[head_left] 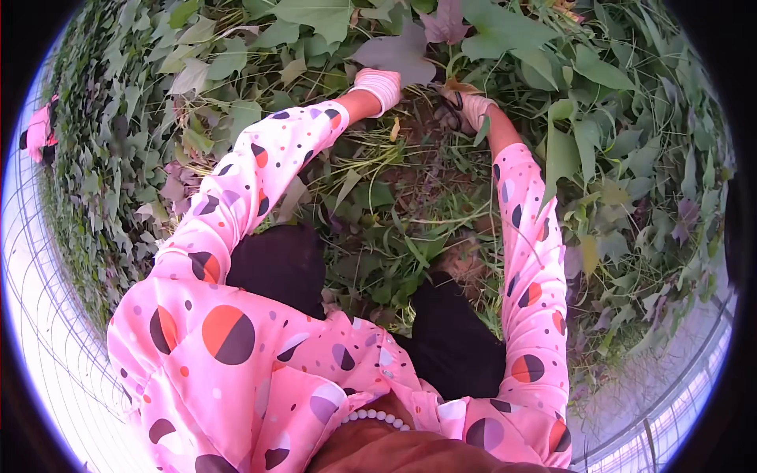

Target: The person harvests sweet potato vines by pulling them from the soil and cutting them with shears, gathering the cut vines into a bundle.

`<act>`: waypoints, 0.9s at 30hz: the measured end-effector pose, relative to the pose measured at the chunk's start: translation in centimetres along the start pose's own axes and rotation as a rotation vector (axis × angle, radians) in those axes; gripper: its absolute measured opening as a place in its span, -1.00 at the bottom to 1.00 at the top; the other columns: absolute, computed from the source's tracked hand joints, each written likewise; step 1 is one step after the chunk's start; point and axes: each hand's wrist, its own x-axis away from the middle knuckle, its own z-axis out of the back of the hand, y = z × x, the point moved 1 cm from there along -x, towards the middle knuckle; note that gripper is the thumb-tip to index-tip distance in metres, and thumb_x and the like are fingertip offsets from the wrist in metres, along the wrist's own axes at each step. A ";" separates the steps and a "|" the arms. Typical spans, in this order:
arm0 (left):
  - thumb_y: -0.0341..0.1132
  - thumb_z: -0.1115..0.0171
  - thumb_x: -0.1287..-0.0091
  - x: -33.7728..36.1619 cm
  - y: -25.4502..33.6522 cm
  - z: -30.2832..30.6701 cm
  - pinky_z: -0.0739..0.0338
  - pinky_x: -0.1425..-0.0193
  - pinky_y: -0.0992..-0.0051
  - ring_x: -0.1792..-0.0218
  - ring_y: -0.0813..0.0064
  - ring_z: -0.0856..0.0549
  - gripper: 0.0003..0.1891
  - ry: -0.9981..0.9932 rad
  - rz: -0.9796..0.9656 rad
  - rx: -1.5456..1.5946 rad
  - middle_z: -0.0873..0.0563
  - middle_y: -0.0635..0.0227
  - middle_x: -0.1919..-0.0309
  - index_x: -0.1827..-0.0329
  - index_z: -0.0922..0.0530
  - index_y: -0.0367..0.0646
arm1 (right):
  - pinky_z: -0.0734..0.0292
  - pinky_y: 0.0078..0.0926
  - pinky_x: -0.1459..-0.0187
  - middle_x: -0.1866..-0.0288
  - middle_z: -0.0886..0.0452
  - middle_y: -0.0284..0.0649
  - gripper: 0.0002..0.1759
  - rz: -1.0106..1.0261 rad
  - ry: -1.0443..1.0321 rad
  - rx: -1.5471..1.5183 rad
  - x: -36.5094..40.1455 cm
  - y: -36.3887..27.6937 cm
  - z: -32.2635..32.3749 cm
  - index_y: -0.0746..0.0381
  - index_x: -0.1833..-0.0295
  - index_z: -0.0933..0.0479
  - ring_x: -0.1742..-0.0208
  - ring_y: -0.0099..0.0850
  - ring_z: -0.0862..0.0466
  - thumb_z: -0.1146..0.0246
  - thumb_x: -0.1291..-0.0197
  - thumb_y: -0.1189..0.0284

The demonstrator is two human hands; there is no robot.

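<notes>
My left hand (377,88), in a pale pink-striped glove, reaches into the leafy vines at the top middle. It looks curled, and its fingertips are hidden at the edge of a broad purplish leaf (400,54). Just to the right, my right hand (471,109), also gloved, is closed low among the stems. A thin dark curved piece (456,100), like a scissor handle, shows at its fingers; I cannot tell the whole tool. Between my hands and knees lies a patch of brown soil (422,169) with grass and cut-looking stems.
Dense green vines (591,75) surround me on both sides and ahead. My dark-trousered knees (280,264) are bent close to the plants. Far left, another person in pink (38,132) is among the vines. Pale sheeting with a grid of lines (39,315) curves along the left edge.
</notes>
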 end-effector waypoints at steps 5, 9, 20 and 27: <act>-0.19 -0.08 -0.30 -0.1 -0.4 -1.4 -0.60 0.08 0.25 0.08 0.16 -0.72 -0.70 0.128 -0.006 0.085 -0.72 0.18 0.06 0.00 -0.65 -0.04 | -0.43 -0.52 0.56 0.41 -0.64 -0.22 -0.70 0.143 0.143 -0.151 0.7 1.2 -1.1 0.13 0.06 -0.50 0.55 -0.48 -0.57 -0.19 -0.30 0.14; -0.11 -0.11 -0.27 5.0 -0.9 4.7 -0.50 -0.09 0.29 -0.03 0.19 -0.64 -0.63 0.265 -0.029 0.350 -0.68 0.22 -0.02 -0.04 -0.60 -0.10 | -0.36 -0.54 0.54 0.45 -0.62 -0.33 -0.69 0.272 0.006 -0.080 -3.1 6.8 4.5 0.10 0.03 -0.53 0.59 -0.50 -0.49 -0.13 -0.34 0.11; -0.18 -0.31 -0.16 14.4 -13.4 13.8 -0.54 -0.10 0.10 0.09 0.21 -0.70 -0.56 0.548 0.415 0.802 -0.72 0.06 0.03 -0.15 -0.62 0.05 | -0.40 -0.58 0.43 0.46 -0.65 -0.36 -0.51 0.566 0.285 0.228 5.0 11.9 5.3 0.25 0.25 -0.62 0.52 -0.58 -0.55 -0.28 -0.21 -0.03; -0.27 -0.35 -0.18 26.7 -29.4 13.0 -0.65 0.32 0.29 0.37 0.28 -0.69 -0.49 1.516 0.959 0.932 -0.72 0.13 0.25 -0.17 -0.49 -0.28 | -0.37 -0.65 0.48 0.55 -0.60 -0.33 -0.63 0.420 0.186 -0.145 8.2 11.2 4.5 0.22 0.28 -0.60 0.57 -0.59 -0.54 -0.22 -0.31 0.10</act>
